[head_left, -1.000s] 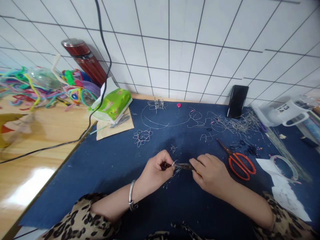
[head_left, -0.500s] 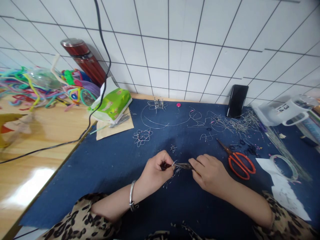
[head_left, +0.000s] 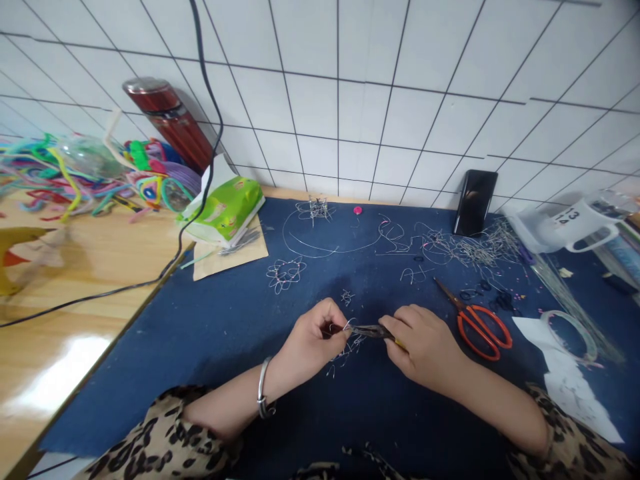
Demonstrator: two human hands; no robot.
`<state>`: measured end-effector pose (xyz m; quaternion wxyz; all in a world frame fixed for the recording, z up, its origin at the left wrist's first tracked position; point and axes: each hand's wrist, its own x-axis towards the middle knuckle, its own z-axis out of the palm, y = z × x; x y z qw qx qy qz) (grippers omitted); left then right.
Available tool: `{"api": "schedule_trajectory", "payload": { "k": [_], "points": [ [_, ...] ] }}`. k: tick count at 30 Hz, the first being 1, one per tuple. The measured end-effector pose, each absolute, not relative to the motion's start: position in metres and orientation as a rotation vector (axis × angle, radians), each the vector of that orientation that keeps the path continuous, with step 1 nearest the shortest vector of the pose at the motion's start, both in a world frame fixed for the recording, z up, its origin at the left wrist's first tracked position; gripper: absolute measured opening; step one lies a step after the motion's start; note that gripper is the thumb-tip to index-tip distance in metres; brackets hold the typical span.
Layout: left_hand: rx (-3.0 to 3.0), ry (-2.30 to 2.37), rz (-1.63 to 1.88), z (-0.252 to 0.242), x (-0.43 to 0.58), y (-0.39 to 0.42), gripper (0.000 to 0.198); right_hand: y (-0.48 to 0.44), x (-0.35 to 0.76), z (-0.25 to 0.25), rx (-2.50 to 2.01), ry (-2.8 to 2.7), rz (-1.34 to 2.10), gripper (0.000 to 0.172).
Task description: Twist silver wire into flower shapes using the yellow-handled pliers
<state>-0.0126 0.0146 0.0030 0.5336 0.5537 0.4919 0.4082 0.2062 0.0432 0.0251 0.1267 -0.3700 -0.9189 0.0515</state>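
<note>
One thin, bright silver-coloured wire [head_left: 349, 325] is being held up over the middle of the dark-blue-covered bench [head_left: 200, 350], in the gap between two hands. Its length is being pinched between the thumb and forefinger of the bare left hand [head_left: 313, 337], whose fingers are being held curled in tightly. By the bare right hand [head_left: 423, 343], a pair of dark metal pliers with a touch of yellow at the handle [head_left: 369, 331] is being gripped in wrapped fingers. The plier nose is pointing left and is meeting the wire right beside the left fingertips; how tightly the jaws are being closed is too small to make out. Under the pinch, a loose tangle of fine silver wire ends [head_left: 354, 347] is showing, and its join to the held wire is being left unclear.

The step in hand is being judged as a bend or twist at the plier tips, with the left hand serving as anchor. For the next move, a steady pinch is being called for, along with a square bite and a slight wrist turn.

Just beyond, a small knotted cluster of silver wire [head_left: 347, 297] is lying; farther left, a flower-shaped silver wire ring with pink beads [head_left: 287, 275] is resting.
</note>
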Motion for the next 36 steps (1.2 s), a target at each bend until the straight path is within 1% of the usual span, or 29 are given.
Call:
{"api": "schedule_trajectory", "payload": {
  "k": [9,22,36],
  "points": [
    [1.373,1.162,0.986,0.0021,-0.0132,0.0154,0.011,0.0406,0.2077,0.0245,-1.1,-2.695,0.119,0.024],
    [1.445,1.172,1.008,0.0037,-0.0137,0.0158,0.012,0.0389,0.2082,0.0257,-1.114,-2.696,-0.031,0.025],
    [1.425,1.115,1.027,0.0029,-0.0124,0.0151,0.011,0.0387,0.2073,0.027,-1.089,-2.722,-0.085,0.025]
  ]
}}
